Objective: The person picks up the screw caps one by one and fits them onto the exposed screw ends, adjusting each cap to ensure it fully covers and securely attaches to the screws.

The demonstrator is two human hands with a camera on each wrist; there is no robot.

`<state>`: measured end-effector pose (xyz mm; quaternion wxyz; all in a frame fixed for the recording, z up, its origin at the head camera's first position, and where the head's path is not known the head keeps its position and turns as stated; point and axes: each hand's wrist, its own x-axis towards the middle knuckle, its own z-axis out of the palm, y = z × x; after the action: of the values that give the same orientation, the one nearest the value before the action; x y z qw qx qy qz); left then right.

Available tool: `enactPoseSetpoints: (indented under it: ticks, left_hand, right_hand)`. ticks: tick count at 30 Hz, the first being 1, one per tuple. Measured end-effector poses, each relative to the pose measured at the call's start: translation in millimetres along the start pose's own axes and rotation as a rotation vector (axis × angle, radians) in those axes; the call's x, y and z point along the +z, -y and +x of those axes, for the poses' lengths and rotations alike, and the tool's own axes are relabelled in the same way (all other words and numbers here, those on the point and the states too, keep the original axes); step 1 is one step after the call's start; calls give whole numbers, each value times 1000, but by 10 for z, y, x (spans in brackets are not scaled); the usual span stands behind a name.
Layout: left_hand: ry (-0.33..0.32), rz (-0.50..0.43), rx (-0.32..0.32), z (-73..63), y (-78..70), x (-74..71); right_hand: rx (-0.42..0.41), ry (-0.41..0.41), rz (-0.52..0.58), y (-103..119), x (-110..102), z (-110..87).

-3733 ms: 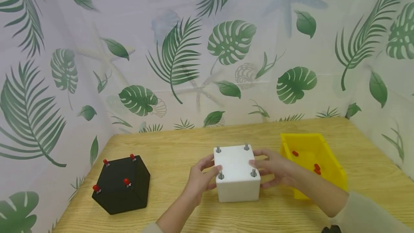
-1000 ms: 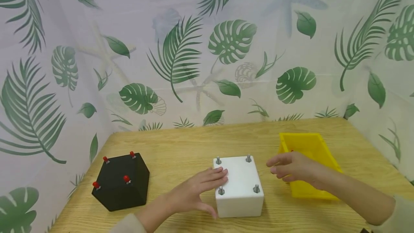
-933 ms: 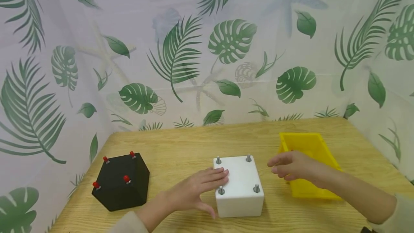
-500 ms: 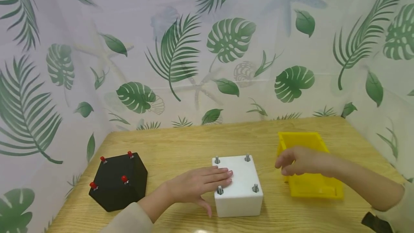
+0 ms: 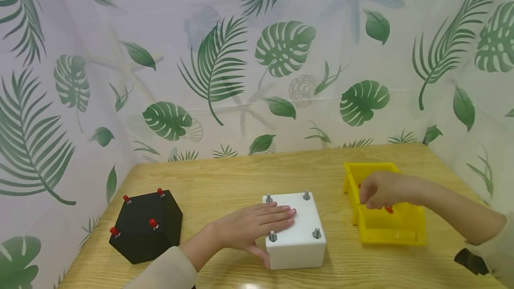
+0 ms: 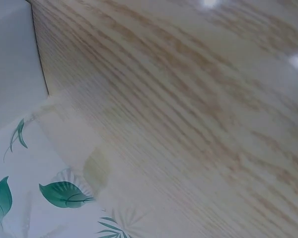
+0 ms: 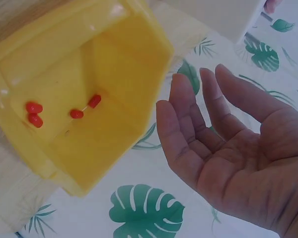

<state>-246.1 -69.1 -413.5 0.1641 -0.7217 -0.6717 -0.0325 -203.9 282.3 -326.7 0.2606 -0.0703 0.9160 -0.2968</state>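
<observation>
A white block (image 5: 300, 220) with upright metal bolts at its top corners stands on the table. My left hand (image 5: 253, 226) rests on its top with fingers straight, the thumb down by the front left edge. The left wrist view shows only bare tabletop and cloth. My right hand (image 5: 385, 189) is over the yellow bin (image 5: 391, 237), fingers loosely bent. In the right wrist view my right hand (image 7: 233, 139) holds nothing between fingers and thumb. Several small red caps (image 7: 35, 107) lie in the yellow bin (image 7: 124, 59).
To the left stands a black block (image 5: 150, 222) with red-capped bolts (image 5: 153, 223) on top. The wooden table (image 5: 225, 175) meets a leaf-print cloth backdrop (image 5: 241, 79) behind and at both sides.
My left hand slid a little right on the white block. My right hand moved right, from beside the yellow bin to over it. Earlier both hands held the white block's sides, and it then came nearer.
</observation>
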Motion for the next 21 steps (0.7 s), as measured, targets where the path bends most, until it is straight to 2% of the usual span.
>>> enactPoseSetpoints:
  ticks: [7, 13, 21]
  left_hand:
    - [-1, 13, -5, 6, -1, 8]
    - [8, 27, 3, 23, 18, 21]
    - [9, 40, -17, 41, 5, 66]
  right_hand:
    - [61, -35, -21, -102, -108, 100]
    - [56, -91, -29, -224, -166, 195]
    - [64, -123, -149, -328, -213, 324]
